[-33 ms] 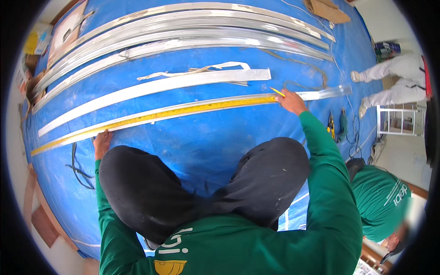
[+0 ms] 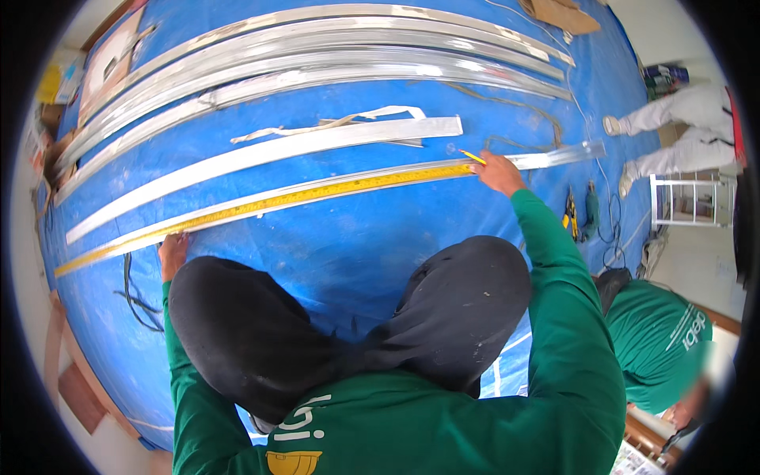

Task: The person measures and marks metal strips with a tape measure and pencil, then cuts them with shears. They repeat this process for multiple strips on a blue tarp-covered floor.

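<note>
A long, pale metal profile (image 2: 546, 160) lies across the blue sheet in front of my knees. A yellow tape measure (image 2: 317, 192) is stretched out along it. At the tape's left part, my left hand (image 2: 172, 252) is closed on the near edge of the profile, fingertips at the tape. My right hand (image 2: 499, 174) is closed around a yellow pencil (image 2: 473, 157) and rests at the right end of the visible tape. The pencil's tip points left, beyond the profile's far edge. What the right palm covers is hidden.
Just beyond lies a white flat strip (image 2: 269, 168). Farther off are several long metal profiles (image 2: 332, 57). Corded tools (image 2: 590, 214) and a small white ladder (image 2: 693, 199) are at the right. One person stands at far right; another, in green (image 2: 661, 340), bends low nearby.
The view has shifted very slightly. The pencil leans a little flatter in my right hand; both hands stay at the tape and profile.
</note>
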`<action>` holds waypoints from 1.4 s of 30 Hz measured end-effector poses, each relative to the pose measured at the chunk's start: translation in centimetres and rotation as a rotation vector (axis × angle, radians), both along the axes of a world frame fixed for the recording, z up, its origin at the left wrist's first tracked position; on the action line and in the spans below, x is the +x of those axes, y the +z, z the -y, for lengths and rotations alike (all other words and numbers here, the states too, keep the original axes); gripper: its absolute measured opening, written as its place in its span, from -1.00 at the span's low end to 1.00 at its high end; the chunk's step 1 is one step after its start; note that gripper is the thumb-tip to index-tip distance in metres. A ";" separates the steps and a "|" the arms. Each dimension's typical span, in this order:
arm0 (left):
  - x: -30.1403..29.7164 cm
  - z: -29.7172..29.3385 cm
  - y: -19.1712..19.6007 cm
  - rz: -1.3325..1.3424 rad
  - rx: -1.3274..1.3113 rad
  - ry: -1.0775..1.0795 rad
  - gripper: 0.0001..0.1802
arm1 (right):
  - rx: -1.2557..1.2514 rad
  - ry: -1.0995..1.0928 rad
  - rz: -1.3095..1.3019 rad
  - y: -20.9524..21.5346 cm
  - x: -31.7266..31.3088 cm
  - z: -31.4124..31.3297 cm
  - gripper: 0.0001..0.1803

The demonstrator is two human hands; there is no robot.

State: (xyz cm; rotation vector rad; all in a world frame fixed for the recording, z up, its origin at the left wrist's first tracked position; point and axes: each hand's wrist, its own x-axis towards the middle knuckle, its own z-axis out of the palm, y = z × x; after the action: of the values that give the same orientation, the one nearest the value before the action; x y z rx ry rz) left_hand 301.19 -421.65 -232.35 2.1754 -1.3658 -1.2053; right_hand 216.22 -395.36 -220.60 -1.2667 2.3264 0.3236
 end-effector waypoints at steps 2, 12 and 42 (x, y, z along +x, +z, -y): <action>-3.6 1.3 2.8 0.211 -0.089 0.204 -0.46 | -0.056 0.012 -0.012 -1.4 -0.5 -0.1 -0.43; -41.7 -0.9 16.0 -0.118 -0.223 -1.575 -0.09 | -0.075 -0.030 0.052 -2.4 -1.3 -0.1 -0.49; -26.4 -1.0 6.6 0.675 -0.150 -1.615 0.19 | -0.246 -0.051 0.057 -3.7 6.8 -1.0 -0.50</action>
State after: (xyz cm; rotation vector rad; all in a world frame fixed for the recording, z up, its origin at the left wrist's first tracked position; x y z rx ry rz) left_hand 274.76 -420.64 -225.78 1.0206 -3.5599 -0.4684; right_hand 223.00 -394.39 -224.32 -1.3069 2.3999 -0.0174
